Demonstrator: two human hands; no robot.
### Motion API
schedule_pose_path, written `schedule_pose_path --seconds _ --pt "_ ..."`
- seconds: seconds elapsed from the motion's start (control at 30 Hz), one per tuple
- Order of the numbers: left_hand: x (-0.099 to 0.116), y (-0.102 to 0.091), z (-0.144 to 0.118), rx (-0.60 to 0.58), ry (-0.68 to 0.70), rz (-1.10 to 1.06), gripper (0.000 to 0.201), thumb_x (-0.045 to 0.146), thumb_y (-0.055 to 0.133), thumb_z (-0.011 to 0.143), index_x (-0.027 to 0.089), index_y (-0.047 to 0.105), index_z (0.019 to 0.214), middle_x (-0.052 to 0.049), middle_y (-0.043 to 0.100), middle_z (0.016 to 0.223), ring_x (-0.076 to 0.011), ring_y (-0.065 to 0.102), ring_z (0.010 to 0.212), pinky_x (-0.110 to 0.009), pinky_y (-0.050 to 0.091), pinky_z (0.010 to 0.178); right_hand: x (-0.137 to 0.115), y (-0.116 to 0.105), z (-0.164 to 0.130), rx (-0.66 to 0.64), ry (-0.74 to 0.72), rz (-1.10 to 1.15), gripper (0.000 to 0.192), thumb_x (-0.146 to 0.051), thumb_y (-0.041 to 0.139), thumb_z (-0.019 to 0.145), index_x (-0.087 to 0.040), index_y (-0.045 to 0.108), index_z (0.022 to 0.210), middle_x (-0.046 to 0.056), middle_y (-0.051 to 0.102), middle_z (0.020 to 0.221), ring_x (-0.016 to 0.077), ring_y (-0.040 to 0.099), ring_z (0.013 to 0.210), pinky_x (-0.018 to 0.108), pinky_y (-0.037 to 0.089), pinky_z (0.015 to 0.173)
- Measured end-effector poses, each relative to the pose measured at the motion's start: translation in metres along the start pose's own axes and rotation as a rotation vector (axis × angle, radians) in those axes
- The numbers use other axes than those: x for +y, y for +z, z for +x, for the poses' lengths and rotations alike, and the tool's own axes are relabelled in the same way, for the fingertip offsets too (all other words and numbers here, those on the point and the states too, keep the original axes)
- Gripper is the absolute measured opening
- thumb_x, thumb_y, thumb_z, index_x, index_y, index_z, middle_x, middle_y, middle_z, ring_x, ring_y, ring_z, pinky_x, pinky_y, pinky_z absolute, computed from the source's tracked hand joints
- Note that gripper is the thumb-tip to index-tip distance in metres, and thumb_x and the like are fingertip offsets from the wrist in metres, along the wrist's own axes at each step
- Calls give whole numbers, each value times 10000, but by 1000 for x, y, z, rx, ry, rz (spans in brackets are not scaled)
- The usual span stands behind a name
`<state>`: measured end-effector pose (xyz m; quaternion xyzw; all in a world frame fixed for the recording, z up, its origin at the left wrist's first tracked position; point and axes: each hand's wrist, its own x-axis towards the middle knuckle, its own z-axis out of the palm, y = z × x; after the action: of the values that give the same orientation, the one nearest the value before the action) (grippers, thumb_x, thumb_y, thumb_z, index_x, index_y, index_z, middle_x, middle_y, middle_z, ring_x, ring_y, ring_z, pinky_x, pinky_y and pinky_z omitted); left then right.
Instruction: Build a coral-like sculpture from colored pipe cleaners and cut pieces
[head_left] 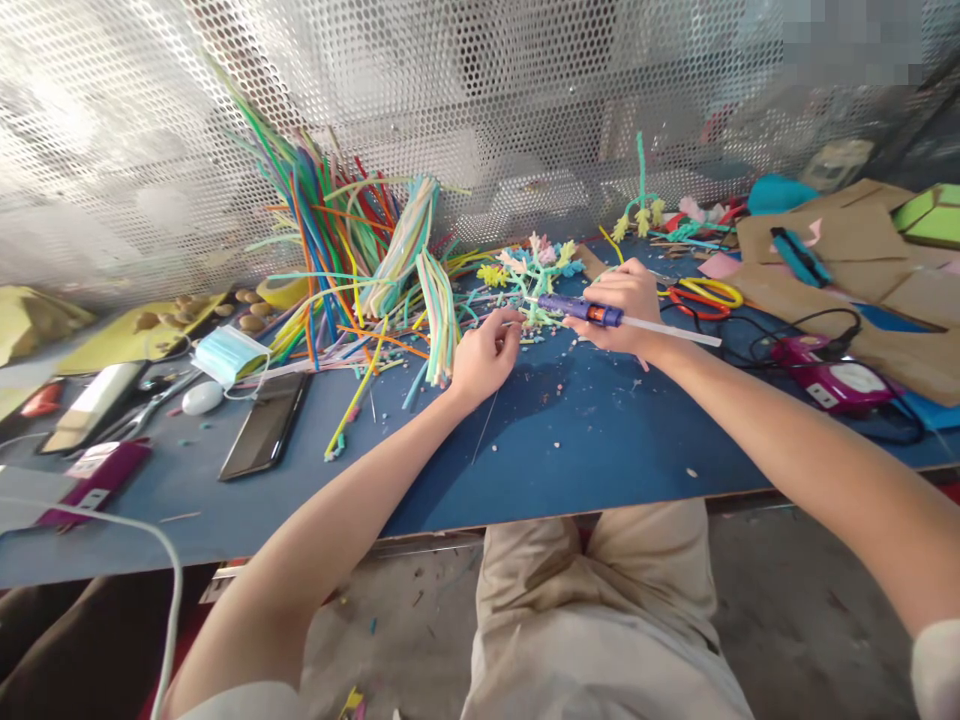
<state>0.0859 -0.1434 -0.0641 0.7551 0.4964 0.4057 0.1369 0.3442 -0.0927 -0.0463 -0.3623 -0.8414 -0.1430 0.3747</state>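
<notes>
In the head view, both forearms stretch over the blue table (600, 430). The right hand (619, 300) grips one purple glue gun (574, 307), nozzle leftward, one whitish glue stick (675, 332) jutting behind. The left hand (487, 355) curls beside the nozzle, its hold unclear. One multicoloured pipe-cleaner sprig (541, 272) lies just beyond.

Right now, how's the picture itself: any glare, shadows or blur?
In the head view, glare washes out the perforated panel at upper left; shadow darkens the blue tabletop beside the left hand; the glue gun in the right hand looks fairly clear; a blocky patch sits upper right.
</notes>
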Motion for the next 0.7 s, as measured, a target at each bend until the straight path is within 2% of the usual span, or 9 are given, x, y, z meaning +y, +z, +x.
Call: schedule_pose_path --seconds 0.3,0.53,0.7 --pt "4 -2 -1 5 9 1 272 336 469 1046 201 655 1193 30 609 613 -118 515 504 -240 384 551 3 4 1 2 127 -43 587 -728 520 916 -240 606 601 40 694 632 218 638 700 406 375 792" --pt "2 -2 -1 2 23 15 251 339 479 1040 212 640 1185 26 672 683 -111 542 526 -236 395 565 4 -1 4 -57 259 -81 549 -656 519 945 -228 656 630 60 741 689 215 645 664 365 351 682" --pt "6 -3 -2 12 17 44 178 342 526 1029 206 636 999 18 671 686 -102 539 526 -232 388 556 -3 -6 5 -158 306 -29 531 -655 526 944 -228 678 669 75 728 695 226 633 661 342 316 604"
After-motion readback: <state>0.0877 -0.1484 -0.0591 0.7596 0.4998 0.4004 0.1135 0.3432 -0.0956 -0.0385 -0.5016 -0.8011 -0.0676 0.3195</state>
